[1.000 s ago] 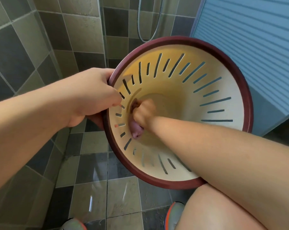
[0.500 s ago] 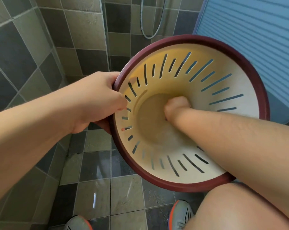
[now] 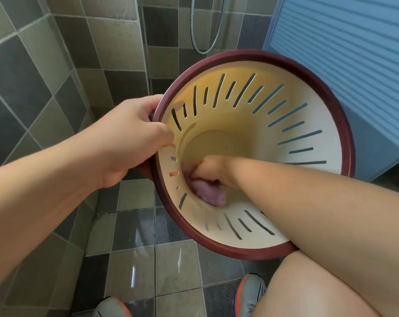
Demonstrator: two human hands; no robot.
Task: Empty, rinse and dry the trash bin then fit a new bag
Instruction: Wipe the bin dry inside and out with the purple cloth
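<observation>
Left hand (image 3: 127, 143) pinches the bin (image 3: 326, 124) rim, fingers curled. Right hand (image 3: 213, 170) presses a clenched cloth (image 3: 207, 193) inside, over a wet tiled floor (image 3: 148, 248) between tiled walls (image 3: 33, 65).

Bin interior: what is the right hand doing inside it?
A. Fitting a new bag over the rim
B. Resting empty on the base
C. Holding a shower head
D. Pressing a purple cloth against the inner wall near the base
D: the right hand is closed on a purple cloth pressed to the lower inner wall of the bin, while the left hand grips the rim.
</observation>
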